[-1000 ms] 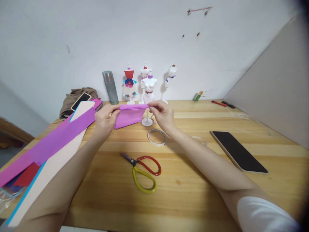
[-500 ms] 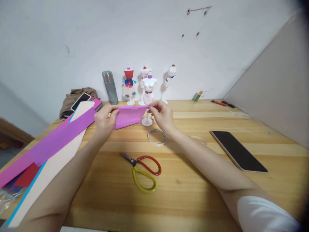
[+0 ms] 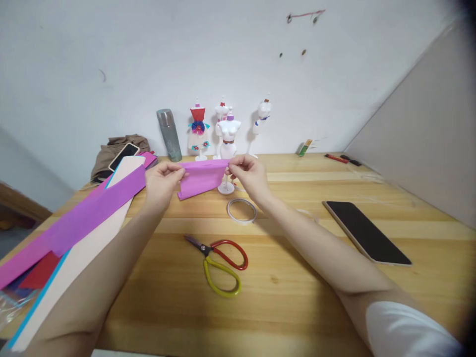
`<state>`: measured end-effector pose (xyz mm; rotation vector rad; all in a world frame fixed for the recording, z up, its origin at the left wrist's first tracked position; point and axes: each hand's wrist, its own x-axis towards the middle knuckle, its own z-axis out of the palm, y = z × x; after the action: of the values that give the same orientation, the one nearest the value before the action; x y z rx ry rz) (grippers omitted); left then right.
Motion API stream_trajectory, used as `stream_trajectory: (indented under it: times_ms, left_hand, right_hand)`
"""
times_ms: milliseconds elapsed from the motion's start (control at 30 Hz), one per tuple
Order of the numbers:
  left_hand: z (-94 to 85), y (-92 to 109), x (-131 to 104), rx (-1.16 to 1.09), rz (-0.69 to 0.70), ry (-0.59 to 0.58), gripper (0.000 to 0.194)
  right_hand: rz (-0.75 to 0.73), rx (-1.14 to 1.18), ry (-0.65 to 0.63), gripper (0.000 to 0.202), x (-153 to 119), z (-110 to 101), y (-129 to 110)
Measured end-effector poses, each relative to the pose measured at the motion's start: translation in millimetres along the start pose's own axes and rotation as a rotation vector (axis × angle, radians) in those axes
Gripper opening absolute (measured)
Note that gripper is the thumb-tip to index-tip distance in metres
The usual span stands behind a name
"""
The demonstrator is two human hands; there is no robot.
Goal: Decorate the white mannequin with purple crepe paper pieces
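Note:
A piece of purple crepe paper (image 3: 203,179) is stretched between my two hands above the table, its top edge folded over and its lower edge curling. My left hand (image 3: 162,181) pinches the upper left corner between thumb and fingers. At the upper right corner, my right hand (image 3: 248,173) pinches it the same way. Just behind the paper stands a small white mannequin (image 3: 229,131) with a brown waistband, its round base partly showing below. A roll of narrow tape (image 3: 241,211) lies under my right hand. Nearer to me are scissors (image 3: 217,265) with one red and one yellow handle.
Three more mannequins, one in a red-topped dress (image 3: 198,130), stand along the wall beside a grey flask (image 3: 169,135). Paper strips (image 3: 92,213) cover the left side, with a phone (image 3: 124,156) behind. A dark tablet (image 3: 366,232) lies at right, a glue stick (image 3: 305,148) farther back.
My left hand has turned slightly, its fingers now reaching further over the paper's corner. The folded top band of the paper shows wider. My right hand has hardly moved.

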<state>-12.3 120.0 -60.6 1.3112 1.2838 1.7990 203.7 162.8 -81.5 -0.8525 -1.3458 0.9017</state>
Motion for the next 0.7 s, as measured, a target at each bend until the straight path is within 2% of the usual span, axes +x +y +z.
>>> stream_trajectory:
  times_ms: [267, 533, 700]
  left_hand:
    - [-1.4, 12.1, -2.6, -0.002, -0.051, -0.044, 0.013]
    - [-2.6, 11.8, -2.4, -0.022, -0.130, -0.063, 0.013]
    - [-5.9, 13.5, 1.1, -0.004, -0.140, -0.095, 0.016]
  right_hand:
    - [0.046, 0.006, 0.005, 0.007, -0.9, -1.7, -5.2]
    - [0.090, 0.056, -0.016, 0.008, -0.2, -1.7, -6.6]
    - [0.160, 0.074, -0.126, 0.009, 2.4, -7.7, -8.8]
